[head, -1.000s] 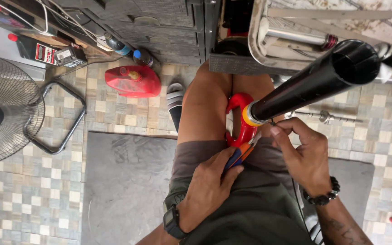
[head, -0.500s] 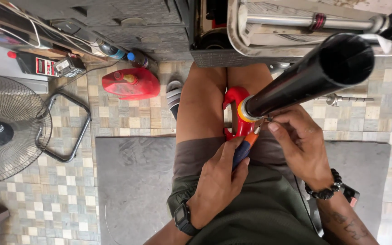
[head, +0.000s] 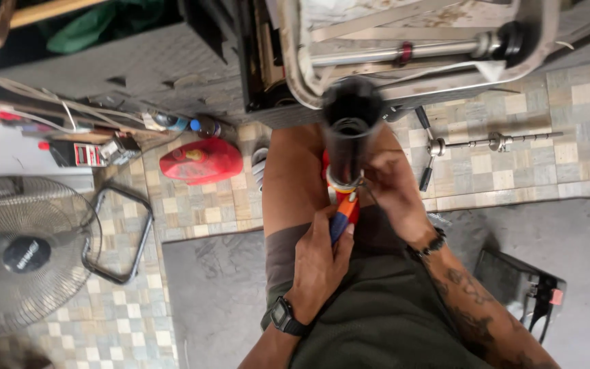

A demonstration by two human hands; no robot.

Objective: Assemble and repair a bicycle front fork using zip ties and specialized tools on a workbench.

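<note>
A black tube [head: 349, 130] with a silver ring at its lower end stands nearly upright between my knees, its open end toward the camera. My right hand [head: 394, 188] grips the tube near that ring. My left hand [head: 319, 263] is shut on a screwdriver with a blue and orange handle [head: 342, 217], its tip against the tube's lower end. A red object [head: 325, 164] lies under the tube, mostly hidden. I sit with bare knees and dark shorts.
A red container [head: 201, 160] lies on the tiled floor at the left. A floor fan [head: 25, 256] stands far left. A metal frame with a chrome rod [head: 404, 51] is ahead. A long wrench tool [head: 493, 143] lies right. A black device [head: 524, 287] sits on the grey mat.
The black tube has swung from slanting up to the right to nearly upright. The view has shifted, so the fan and mat sit differently. Both hands keep their grips.
</note>
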